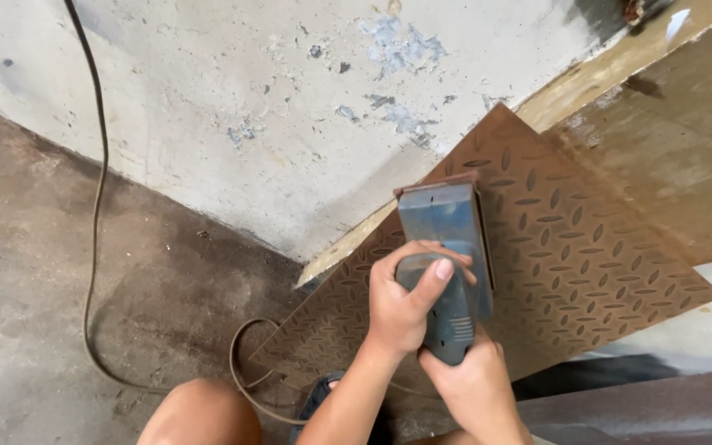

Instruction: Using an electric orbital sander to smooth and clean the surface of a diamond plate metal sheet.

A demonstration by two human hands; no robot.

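Whitish plaster wall (232,91) is flaking in grey-blue patches, meeting stained concrete floor (35,272). A black cable (92,206) is trailing down the wall and looping across the floor. Daylight is falling evenly.

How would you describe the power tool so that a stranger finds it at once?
Find the brown patterned plate leaning at the wall. On it rests a blue-grey sander, held by the left hand and the right hand. It alone is blue, with a cord.
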